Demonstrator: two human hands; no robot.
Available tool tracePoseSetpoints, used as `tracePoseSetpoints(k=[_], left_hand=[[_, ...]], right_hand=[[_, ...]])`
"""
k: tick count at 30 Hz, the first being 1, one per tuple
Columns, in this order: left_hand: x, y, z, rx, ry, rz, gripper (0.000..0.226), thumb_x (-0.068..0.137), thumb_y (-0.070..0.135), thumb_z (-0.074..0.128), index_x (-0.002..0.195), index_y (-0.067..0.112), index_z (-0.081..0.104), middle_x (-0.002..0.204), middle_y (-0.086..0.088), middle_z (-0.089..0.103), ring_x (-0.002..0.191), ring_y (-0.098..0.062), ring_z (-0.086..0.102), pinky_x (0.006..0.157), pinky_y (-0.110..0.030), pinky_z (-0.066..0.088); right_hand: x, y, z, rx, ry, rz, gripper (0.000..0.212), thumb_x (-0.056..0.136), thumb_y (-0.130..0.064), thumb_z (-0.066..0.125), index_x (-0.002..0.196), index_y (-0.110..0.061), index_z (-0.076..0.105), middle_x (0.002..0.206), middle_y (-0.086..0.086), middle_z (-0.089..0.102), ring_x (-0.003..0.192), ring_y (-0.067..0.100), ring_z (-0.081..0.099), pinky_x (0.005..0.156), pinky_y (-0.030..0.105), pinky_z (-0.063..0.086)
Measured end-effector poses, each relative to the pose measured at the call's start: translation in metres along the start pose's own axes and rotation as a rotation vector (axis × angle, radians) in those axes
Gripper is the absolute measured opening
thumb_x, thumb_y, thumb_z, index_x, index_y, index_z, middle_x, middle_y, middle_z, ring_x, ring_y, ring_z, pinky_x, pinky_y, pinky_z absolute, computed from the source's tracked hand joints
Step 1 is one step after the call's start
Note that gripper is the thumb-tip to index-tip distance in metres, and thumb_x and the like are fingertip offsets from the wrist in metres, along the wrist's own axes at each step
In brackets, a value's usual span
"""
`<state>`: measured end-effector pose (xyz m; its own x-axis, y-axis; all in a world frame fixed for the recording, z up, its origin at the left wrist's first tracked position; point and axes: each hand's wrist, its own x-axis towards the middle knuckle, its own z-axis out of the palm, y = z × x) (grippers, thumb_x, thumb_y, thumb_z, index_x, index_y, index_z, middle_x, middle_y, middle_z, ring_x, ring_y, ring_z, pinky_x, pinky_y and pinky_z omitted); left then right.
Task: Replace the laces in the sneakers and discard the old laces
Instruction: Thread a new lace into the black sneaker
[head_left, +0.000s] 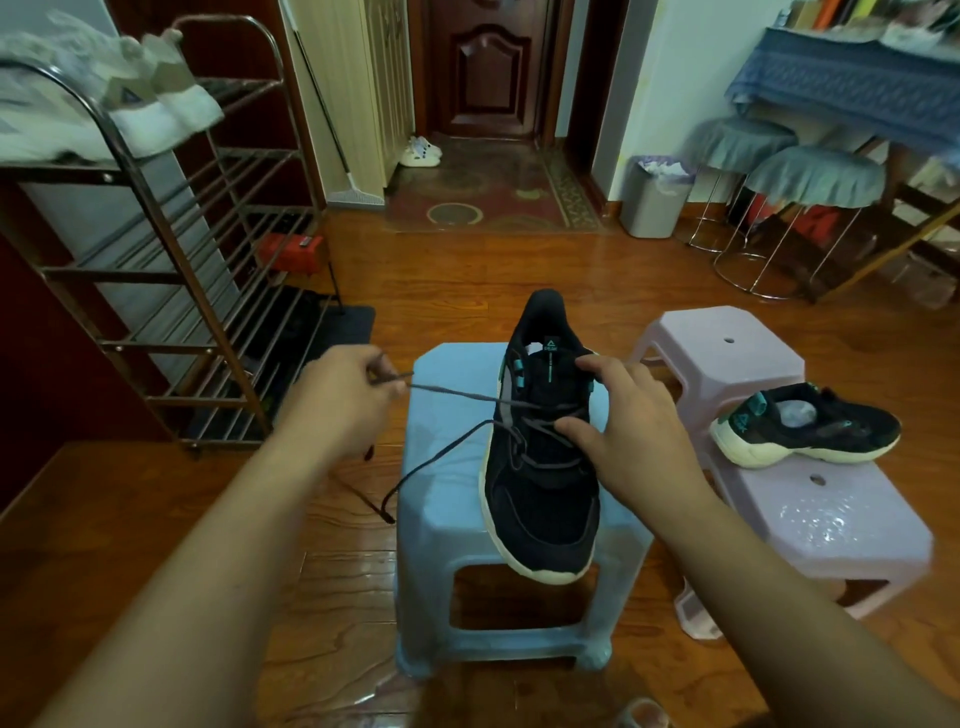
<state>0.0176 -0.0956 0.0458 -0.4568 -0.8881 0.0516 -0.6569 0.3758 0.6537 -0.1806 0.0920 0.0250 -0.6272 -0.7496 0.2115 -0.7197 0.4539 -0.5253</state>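
A black sneaker with a white sole stands on a blue plastic stool, toe toward me. A grey lace runs through its lower eyelets. My left hand pinches one end of the lace, pulled taut out to the left of the shoe. My right hand rests on the shoe's right side, fingers on the eyelets, steadying it. The lace's other end hangs loose over the stool's left edge. A second black sneaker, without a lace, lies on a pink stool to the right.
A second pink stool stands behind the first. A metal shoe rack fills the left side. A grey trash bin stands at the far wall, with two covered round stools beside it. The floor is wood.
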Motion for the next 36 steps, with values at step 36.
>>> tracePoseSetpoints(k=[36], left_hand=[[-0.046, 0.048, 0.075, -0.294, -0.385, -0.064, 0.06, 0.091, 0.043, 0.074, 0.129, 0.031, 0.029, 0.09, 0.003, 0.057, 0.074, -0.012, 0.059, 0.053, -0.019, 0.04]], right_hand=[[0.05, 0.019, -0.017, 0.69, -0.248, 0.141, 0.017, 0.101, -0.014, 0.059, 0.112, -0.02, 0.07, 0.112, 0.0, 0.074, 0.101, 0.013, 0.072, 0.091, 0.041, 0.06]])
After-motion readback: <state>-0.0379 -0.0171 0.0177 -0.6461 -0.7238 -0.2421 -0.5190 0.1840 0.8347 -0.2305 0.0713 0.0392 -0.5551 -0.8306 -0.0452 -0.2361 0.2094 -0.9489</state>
